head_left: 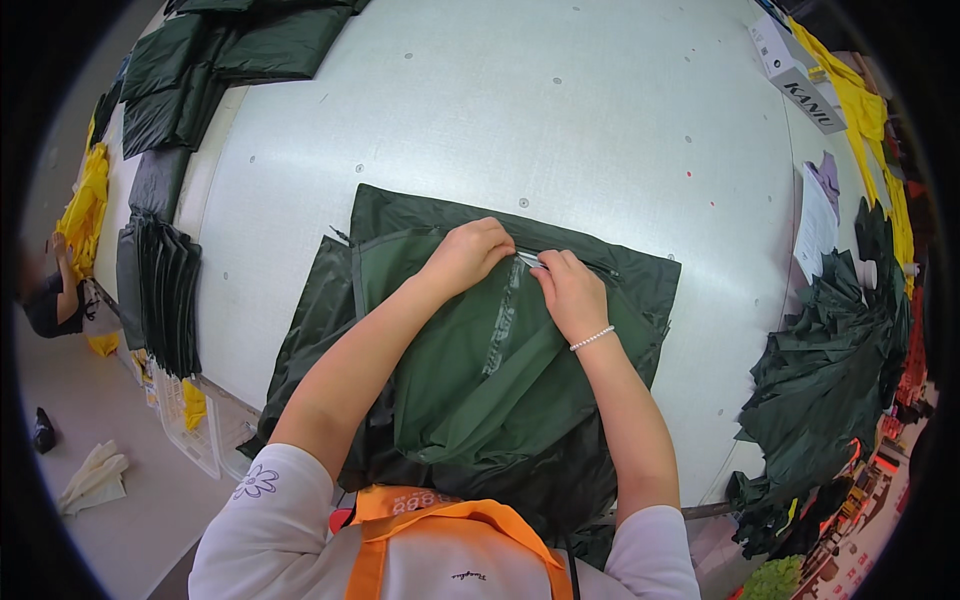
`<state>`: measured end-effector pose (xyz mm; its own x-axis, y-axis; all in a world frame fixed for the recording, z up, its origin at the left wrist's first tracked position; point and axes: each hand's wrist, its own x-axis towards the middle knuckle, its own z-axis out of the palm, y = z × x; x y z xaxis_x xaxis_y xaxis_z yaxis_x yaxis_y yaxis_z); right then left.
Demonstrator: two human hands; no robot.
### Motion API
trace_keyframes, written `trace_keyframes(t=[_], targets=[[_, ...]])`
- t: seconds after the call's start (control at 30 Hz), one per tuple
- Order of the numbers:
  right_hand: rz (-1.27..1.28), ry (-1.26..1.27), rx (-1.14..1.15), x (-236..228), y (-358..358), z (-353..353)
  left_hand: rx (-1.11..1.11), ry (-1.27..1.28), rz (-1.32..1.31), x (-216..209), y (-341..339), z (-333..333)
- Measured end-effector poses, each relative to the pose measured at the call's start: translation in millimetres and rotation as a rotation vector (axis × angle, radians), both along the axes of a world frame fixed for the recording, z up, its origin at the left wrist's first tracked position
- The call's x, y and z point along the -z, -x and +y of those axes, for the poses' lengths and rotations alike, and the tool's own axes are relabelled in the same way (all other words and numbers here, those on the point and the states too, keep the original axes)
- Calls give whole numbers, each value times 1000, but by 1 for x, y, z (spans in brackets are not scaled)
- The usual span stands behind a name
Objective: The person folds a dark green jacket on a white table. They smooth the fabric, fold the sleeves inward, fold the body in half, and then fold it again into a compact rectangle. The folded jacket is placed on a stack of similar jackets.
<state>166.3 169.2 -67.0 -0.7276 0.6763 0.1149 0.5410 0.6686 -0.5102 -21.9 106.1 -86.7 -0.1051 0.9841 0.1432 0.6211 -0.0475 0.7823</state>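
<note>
A dark green garment [430, 390] of thin, slightly shiny fabric lies spread before me, its lighter inner side turned up. A pale, shiny strip of tape [503, 320] runs down its middle. My left hand [467, 257] is closed, pinching the fabric by the upper end of that strip. Just to the right, my right hand [574, 293] is closed too, thumb and fingers pinching the same edge. Between the fingertips shows a small whitish, silvery piece [529, 261], too small to make out. Under both hands stretches a flat dark green panel [400, 208].
The pale worktable [480, 120] has small screw heads. Stacked dark green pieces [160, 290] hang over its left edge; more folded fabric [275, 45] lies far left. At right are a crumpled dark green heap [815, 360], paper sheets [815, 225] and a white box [797, 75]. Another person's arm [66, 280] shows far left.
</note>
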Motion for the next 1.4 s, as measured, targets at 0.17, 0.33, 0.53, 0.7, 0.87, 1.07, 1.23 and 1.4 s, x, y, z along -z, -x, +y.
trace_keyframes(t=[0.17, 0.33, 0.53, 0.7, 0.87, 1.07, 1.23, 1.4], targets=[[17, -2, -8, 2, 1, 1, -15, 0, -2, 3, 0, 2], [41, 98, 32, 3, 2, 3, -25, -4, -9, 4, 0, 4], [3, 107, -10, -1, 7, 6, -45, 56, -10, 4, 1, 5], [-37, 90, -39, -3, 11, 10, -58, 84, 24, 4, -2, 6], [-75, 60, -58, -5, 14, 11, -70, 80, 25, 2, -4, 6], [-64, 90, -30, -4, 14, 7, -108, 61, 9, 1, -6, -1], [-59, 84, -16, -5, 16, 3, -142, 54, 47, 3, -8, -3], [-96, 151, 10, -6, 17, 8, -100, 137, 135, 2, -9, 6]])
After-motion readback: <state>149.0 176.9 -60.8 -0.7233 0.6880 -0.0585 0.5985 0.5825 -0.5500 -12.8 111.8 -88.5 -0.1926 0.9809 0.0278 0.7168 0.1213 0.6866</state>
